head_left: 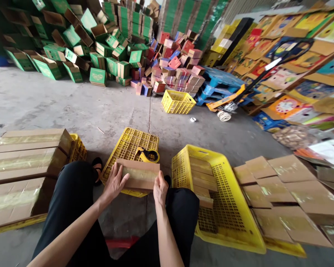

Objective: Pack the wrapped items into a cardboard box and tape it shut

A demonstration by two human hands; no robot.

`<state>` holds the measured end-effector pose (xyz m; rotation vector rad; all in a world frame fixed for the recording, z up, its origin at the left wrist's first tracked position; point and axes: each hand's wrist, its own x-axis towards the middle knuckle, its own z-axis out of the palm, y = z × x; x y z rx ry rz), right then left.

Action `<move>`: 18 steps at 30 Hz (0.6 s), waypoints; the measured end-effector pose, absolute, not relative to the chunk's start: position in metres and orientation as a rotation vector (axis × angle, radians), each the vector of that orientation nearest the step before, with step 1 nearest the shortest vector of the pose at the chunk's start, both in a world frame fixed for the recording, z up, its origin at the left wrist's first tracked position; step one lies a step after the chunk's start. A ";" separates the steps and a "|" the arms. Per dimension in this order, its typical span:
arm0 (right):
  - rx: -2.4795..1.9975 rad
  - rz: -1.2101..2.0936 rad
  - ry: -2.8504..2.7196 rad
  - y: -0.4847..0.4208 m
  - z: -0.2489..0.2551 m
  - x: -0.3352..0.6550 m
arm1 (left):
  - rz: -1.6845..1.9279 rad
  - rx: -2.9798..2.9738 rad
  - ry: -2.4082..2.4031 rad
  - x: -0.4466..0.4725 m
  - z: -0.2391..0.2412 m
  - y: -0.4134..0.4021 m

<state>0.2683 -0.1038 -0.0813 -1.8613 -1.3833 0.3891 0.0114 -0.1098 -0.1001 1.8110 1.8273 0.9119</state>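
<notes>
A small flat cardboard box (140, 175) with clear tape along its top lies over the near part of an upturned yellow crate (122, 146) between my knees. My left hand (114, 184) holds its left end, with the thumb on the taped face. At the right end, my right hand (160, 188) grips the edge with bent fingers. Just beyond the box, a yellow and black tape dispenser (148, 155) rests on the crate. To the right stands an open yellow crate (231, 207) with several similar boxes (202, 174) along its left side.
Large taped cartons (25, 163) are at my left. Stacked flat cardboard boxes (289, 193) lie at the far right. Farther off are another yellow crate (178, 101), a tape roll (193, 119), a pallet jack (231, 102), blue pallets (221, 79) and heaped green boxes (98, 76).
</notes>
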 end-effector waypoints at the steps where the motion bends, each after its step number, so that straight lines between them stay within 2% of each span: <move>1: -1.852 0.409 -1.371 -0.103 -0.080 0.267 | 0.915 1.812 1.827 0.011 -0.099 -0.110; 11: -1.827 0.490 -1.320 -0.109 -0.096 0.253 | 0.968 1.898 1.840 -0.006 -0.082 -0.101; 18: -1.854 0.154 -1.665 -0.103 -0.106 0.228 | 0.870 2.051 1.887 -0.003 -0.089 -0.097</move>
